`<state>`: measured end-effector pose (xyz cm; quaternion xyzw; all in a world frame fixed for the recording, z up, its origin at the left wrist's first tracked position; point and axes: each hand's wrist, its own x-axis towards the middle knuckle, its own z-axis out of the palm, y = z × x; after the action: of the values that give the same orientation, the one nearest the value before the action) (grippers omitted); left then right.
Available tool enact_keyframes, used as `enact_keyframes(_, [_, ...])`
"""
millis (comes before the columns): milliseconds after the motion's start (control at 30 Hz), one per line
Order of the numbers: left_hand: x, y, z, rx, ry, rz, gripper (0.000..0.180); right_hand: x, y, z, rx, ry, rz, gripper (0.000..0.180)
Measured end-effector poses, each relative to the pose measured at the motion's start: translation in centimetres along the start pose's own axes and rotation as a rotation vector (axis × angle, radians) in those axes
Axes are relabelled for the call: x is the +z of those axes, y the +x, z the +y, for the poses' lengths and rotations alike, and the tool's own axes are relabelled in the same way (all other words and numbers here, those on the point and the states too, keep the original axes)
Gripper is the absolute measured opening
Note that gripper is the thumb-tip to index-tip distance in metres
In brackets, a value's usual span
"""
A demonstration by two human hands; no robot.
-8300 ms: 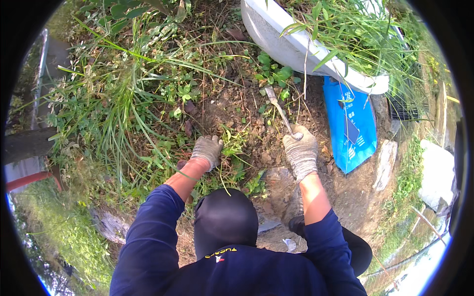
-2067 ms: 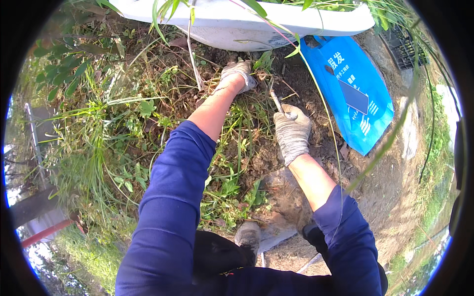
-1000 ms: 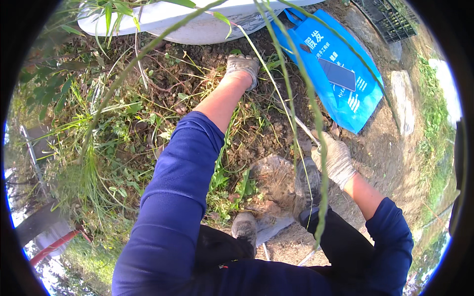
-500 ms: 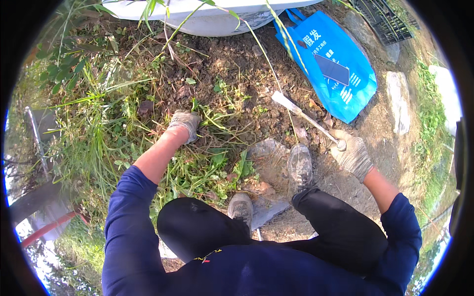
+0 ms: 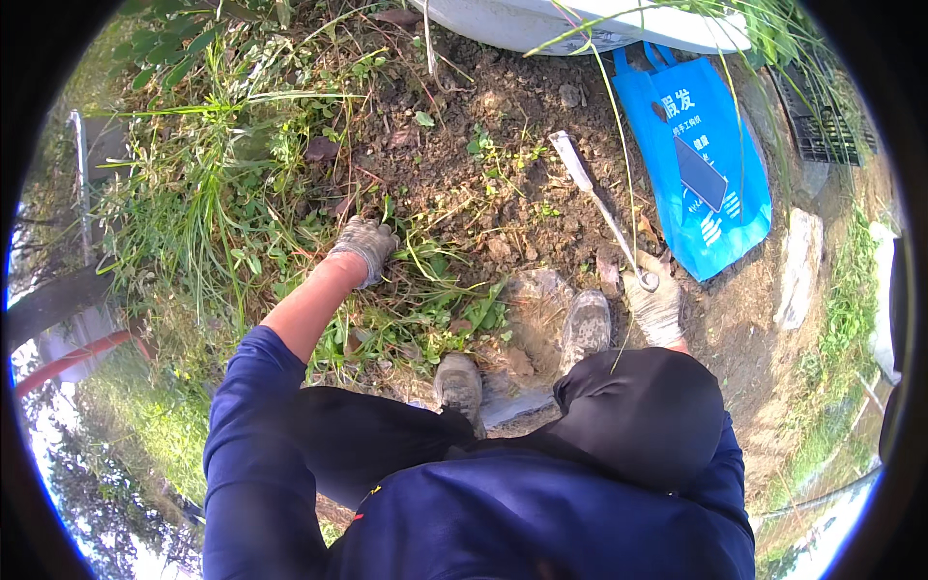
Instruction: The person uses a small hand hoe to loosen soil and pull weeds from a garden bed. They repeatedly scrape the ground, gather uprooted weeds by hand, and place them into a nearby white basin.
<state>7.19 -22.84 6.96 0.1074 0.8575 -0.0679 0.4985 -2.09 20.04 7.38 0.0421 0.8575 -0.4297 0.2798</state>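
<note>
Weeds and low grass sprawled across the bare soil in the head view, and the gloved left hand was sunk into that clump at about nine o'clock from the person's two shoes, its fingers curled down into the stems and closed on a tuft. The right hand, also gloved, sat at about three o'clock from the shoes, wrapped around the ringed end of a long-shafted weeding tool. That tool ran up and to the left from the fist toward eleven o'clock, its pale flat blade resting on the dirt near small green sprouts. The weeds looked soft and light, likely to tear if pulled high, so a hold low on the stems near the roots seemed soundest; the tool looked stiff, thin and fairly light, best kept by its handle end as it was. A blue shopping bag lay on the ground at two o'clock from the right hand, just beside the tool's shaft, with a white tub at twelve o'clock along the top edge. Taller grass stood to the left of the left hand, and a flat pale stone lay beyond the bag at three o'clock.
</note>
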Motion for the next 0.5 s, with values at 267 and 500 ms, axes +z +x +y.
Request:
enact_keyframes(267, [-1.7,1.1,1.9,-0.027,-0.016,0.173,0.041,-1.0,0.7,1.0,0.079,-0.139,-0.143,0.029])
enact_keyframes(500, [-10.1,8.5,5.6,0.060,0.097,0.456,0.070,-1.0,4.3,0.1,-0.331,-0.296,-0.261,0.036])
